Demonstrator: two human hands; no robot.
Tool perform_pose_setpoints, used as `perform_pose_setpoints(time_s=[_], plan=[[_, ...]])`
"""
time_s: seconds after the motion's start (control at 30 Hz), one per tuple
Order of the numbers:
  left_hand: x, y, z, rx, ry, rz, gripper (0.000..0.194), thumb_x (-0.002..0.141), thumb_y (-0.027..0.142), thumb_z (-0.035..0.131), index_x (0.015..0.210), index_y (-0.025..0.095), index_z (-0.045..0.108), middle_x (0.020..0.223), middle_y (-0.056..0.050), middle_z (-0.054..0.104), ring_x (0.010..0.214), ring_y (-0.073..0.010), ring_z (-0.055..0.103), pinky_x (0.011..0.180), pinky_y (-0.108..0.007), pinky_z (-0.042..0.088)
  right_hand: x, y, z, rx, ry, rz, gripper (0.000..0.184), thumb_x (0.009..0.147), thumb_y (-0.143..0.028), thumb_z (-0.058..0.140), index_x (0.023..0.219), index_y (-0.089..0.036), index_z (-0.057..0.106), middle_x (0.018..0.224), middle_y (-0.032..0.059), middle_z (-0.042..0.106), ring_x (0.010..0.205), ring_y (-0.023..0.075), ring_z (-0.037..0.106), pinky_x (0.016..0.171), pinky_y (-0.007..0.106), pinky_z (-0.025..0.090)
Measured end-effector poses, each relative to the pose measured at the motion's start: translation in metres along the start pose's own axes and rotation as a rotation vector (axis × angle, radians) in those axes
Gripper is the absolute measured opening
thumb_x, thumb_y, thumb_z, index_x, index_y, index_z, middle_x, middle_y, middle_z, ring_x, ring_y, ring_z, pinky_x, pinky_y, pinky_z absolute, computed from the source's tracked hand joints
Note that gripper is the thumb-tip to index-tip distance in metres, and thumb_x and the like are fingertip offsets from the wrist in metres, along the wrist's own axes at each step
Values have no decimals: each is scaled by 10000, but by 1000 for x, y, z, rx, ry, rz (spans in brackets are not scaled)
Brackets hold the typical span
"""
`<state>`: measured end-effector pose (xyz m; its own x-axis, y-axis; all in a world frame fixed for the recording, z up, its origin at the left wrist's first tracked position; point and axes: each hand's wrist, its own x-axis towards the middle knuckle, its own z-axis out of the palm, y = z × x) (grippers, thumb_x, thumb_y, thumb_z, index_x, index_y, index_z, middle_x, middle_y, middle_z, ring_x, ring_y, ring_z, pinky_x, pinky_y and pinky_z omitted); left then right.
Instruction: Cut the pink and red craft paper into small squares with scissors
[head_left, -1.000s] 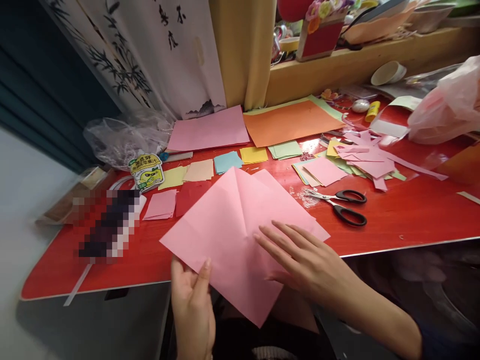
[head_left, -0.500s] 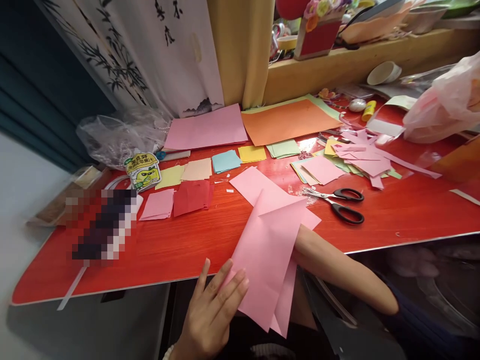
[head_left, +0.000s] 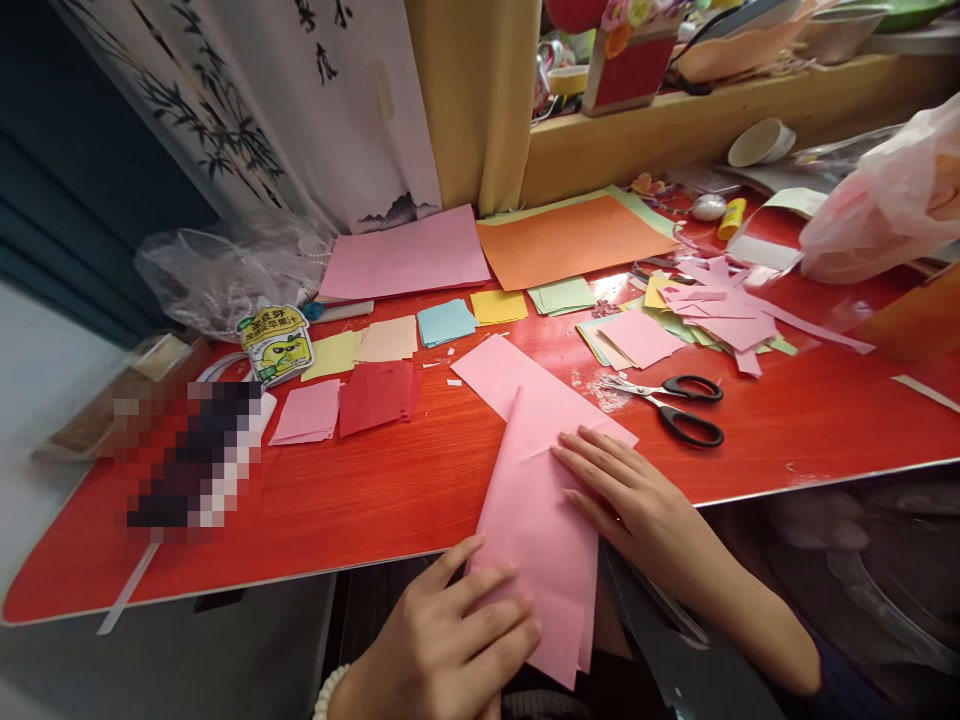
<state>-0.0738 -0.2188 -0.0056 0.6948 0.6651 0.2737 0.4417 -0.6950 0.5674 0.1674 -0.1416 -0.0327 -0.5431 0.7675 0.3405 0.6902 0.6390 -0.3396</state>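
A large pink sheet of paper, folded over lengthwise, hangs partly past the table's front edge. My left hand rests on its lower left side, fingers spread and stretched out, the thumb not clearly visible. On the upper right part of the sheet lies my right hand, flat with fingers extended, near a short crease. Beneath the folded sheet, another pink paper strip sticks out on the tabletop. Scissors with black handles lie slightly open to the right of the paper.
Small paper stacks line the red table, among them red squares and blue squares. Pink scraps pile up at right, near a plastic bag. Orange paper lies at the back. A blurred-out object is at left.
My right hand has come out from under the pink sheet and now lies on top. The raised flap is pressed down. My left hand has shifted right and slightly down.
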Motion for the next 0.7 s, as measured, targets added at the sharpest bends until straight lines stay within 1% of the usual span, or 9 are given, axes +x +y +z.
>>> perform_pose_setpoints(time_s=[0.1,0.17,0.2,0.3,0.37,0.47,0.57,0.63,0.7], plan=[[32,-16,-13,-126,71,-213,292,793,207,507,1025,246,680,1080,-59,687,1040,-256,617,999,-437,410,-3,5,5,-29,-9,-13,396,933,-264,446,1301,-129,496,1336,114,527,1306,264,392,1048,495,387],[61,-37,-19,-69,145,-349,261,795,293,541,1012,223,669,1026,-80,684,1011,-263,607,929,-405,446,-2,6,4,-28,-8,-19,398,932,-263,448,1309,-145,494,1337,105,527,1307,263,390,1050,496,384],[75,-48,-21,-26,170,-427,304,796,330,550,1056,205,645,1029,-95,670,1023,-273,588,916,-404,440,-1,6,3,-29,-10,-21,397,932,-261,446,1311,-155,492,1338,100,527,1305,263,394,1049,497,385],[112,-73,-24,-52,95,-581,440,802,424,541,1151,159,570,1013,-109,637,932,-269,584,793,-374,453,2,2,1,-42,-25,-31,393,934,-252,434,1306,-144,497,1332,106,530,1292,273,409,1035,505,397],[127,-77,-26,-143,64,-639,468,781,415,567,1164,147,552,925,-82,627,828,-237,581,714,-340,442,3,1,1,-42,-30,-44,394,931,-250,434,1304,-141,499,1324,109,539,1291,280,410,1030,512,398],[136,-72,-35,-298,143,-663,409,720,304,624,1100,157,583,809,-25,595,752,-187,556,674,-296,418,7,1,-2,-1,11,11,381,922,-250,446,1292,-189,512,1340,106,524,1300,279,398,1039,519,383],[135,-70,-49,-480,230,-690,417,677,270,658,1073,159,585,765,-6,596,730,-169,563,655,-278,422,23,6,-14,108,192,209,414,898,-301,486,1302,-211,490,1416,131,423,1312,293,377,1031,527,382],[132,-74,-58,-636,283,-701,459,671,292,683,1094,157,565,833,-32,641,776,-179,596,677,-280,447,42,12,-25,259,288,347,512,863,-359,538,1343,-216,433,1435,140,386,1300,300,392,1012,520,401],[129,-81,-65,-761,355,-681,468,682,314,698,1103,166,554,919,-60,668,825,-184,618,699,-274,467,67,18,-35,528,228,454,585,825,-411,583,1347,-205,419,1378,153,455,1213,286,495,932,463,484]])
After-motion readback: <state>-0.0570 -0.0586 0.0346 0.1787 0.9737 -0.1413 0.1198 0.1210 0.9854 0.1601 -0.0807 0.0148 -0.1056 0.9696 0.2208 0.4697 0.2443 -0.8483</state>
